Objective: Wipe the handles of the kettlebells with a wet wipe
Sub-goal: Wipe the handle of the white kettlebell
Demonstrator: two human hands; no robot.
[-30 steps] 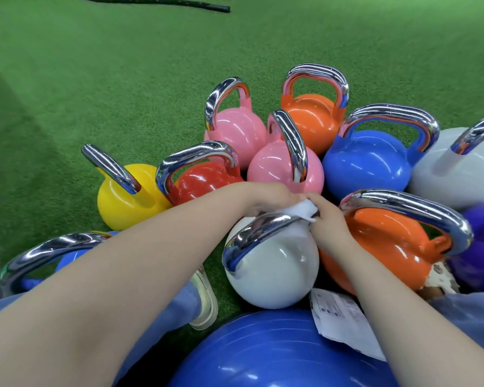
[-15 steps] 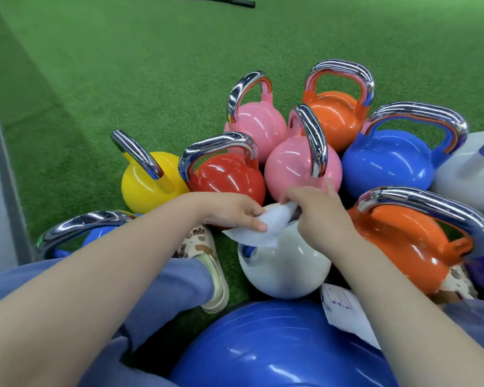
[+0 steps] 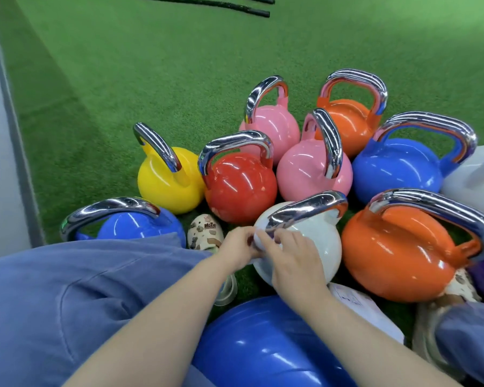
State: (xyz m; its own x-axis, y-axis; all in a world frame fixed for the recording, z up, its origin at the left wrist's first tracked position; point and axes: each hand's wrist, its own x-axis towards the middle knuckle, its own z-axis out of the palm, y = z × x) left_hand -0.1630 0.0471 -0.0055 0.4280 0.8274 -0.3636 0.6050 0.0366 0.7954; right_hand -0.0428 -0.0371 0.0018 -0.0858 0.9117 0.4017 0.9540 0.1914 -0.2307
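- Two hands meet at the near end of the white kettlebell (image 3: 316,241)'s handle (image 3: 305,209): left hand (image 3: 239,247) and right hand (image 3: 294,261) both pinch the wipe (image 3: 259,243) there.
- Red kettlebell (image 3: 241,185) sits at 11 o'clock from the white one, orange kettlebell (image 3: 397,255) at 3 o'clock.

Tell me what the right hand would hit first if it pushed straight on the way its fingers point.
Probably the chrome handle of the white kettlebell: the right hand points up-left at its near end, and depth is uncertain.
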